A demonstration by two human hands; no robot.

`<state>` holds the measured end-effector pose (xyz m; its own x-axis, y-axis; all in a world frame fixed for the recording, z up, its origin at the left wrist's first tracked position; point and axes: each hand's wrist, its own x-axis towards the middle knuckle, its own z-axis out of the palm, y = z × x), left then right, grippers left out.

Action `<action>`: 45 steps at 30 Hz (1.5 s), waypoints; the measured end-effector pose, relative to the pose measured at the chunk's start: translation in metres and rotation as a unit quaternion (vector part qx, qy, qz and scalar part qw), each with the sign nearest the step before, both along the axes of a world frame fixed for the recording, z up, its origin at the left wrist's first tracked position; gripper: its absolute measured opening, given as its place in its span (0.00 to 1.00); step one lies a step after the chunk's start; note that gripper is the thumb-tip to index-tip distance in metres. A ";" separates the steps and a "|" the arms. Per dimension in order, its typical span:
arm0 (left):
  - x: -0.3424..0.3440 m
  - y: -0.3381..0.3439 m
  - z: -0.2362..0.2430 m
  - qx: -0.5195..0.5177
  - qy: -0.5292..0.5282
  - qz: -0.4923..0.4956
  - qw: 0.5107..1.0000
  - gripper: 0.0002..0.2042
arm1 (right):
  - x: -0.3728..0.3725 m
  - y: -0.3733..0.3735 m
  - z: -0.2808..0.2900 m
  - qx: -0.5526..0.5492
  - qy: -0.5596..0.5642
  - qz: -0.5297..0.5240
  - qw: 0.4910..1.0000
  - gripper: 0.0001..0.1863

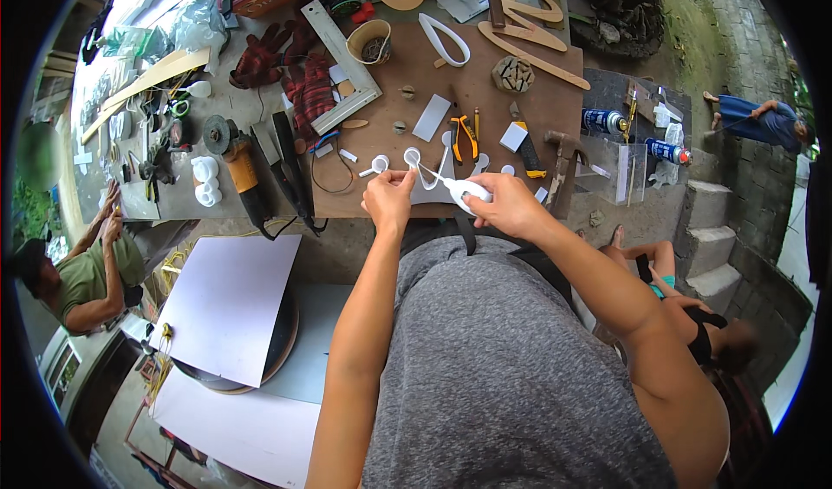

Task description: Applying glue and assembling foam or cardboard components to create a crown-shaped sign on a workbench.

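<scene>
My left hand (pixel 388 196) pinches a small white looped piece (pixel 413 156) at the near edge of a brown board (pixel 485 99). My right hand (pixel 507 205) grips a white squeeze bottle (pixel 468 192) lying sideways, its thin nozzle pointing left to the white piece. Other small white loop shapes (pixel 378 166) lie just left of my fingers. Orange-handled pliers (pixel 464 135) and a white flat rectangle (pixel 432 117) lie on the board just beyond my hands.
An angle grinder (pixel 238 164), red gloves (pixel 295 64), a wooden frame (pixel 342 64), wooden letter shapes (pixel 529 34) and spray cans (pixel 607 121) crowd the bench. White sheets (pixel 234 303) lie lower left. One person crouches at left (pixel 82 277), another sits at right (pixel 693 316).
</scene>
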<state>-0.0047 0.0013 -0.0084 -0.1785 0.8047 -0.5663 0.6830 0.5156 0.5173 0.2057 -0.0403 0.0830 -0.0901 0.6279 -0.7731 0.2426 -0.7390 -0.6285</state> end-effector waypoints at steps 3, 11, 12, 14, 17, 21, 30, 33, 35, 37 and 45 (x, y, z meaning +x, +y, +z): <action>-0.001 -0.001 -0.003 0.002 0.003 0.003 1.000 0.18 | 0.022 -0.003 0.008 -0.018 0.010 0.006 1.000 0.20; -0.001 -0.002 -0.002 -0.003 -0.004 0.001 1.000 0.17 | 0.066 0.014 -0.004 0.100 0.000 -0.021 0.995 0.22; 0.000 -0.003 -0.002 -0.002 -0.003 0.007 1.000 0.17 | 0.064 0.021 -0.012 0.152 -0.028 -0.040 0.987 0.22; 0.000 -0.003 -0.003 0.011 0.005 -0.003 1.000 0.17 | 0.062 0.035 -0.033 0.233 -0.087 -0.058 0.967 0.22; 0.000 -0.005 -0.004 0.026 0.006 -0.013 1.000 0.17 | 0.049 0.061 -0.054 0.284 -0.185 -0.055 0.939 0.20; 0.002 -0.005 -0.003 0.023 0.004 -0.007 1.000 0.16 | 0.041 0.082 -0.085 0.393 -0.357 -0.020 0.847 0.17; 0.004 -0.005 0.002 0.017 -0.009 0.012 1.000 0.14 | 0.037 0.098 -0.111 0.361 -0.423 0.011 0.831 0.19; 0.003 -0.005 0.002 0.014 -0.016 0.011 1.000 0.14 | 0.036 0.097 -0.107 0.337 -0.395 0.014 0.855 0.20; 0.002 -0.006 0.001 0.018 -0.018 0.011 1.000 0.14 | 0.034 0.094 -0.102 0.343 -0.397 -0.001 0.851 0.19; 0.001 -0.007 -0.001 0.022 -0.019 0.011 1.000 0.14 | 0.030 0.088 -0.094 0.350 -0.399 -0.017 0.847 0.19; 0.003 -0.007 -0.002 0.017 -0.026 0.011 0.999 0.13 | -0.036 0.073 -0.070 0.222 -0.224 0.046 0.948 0.16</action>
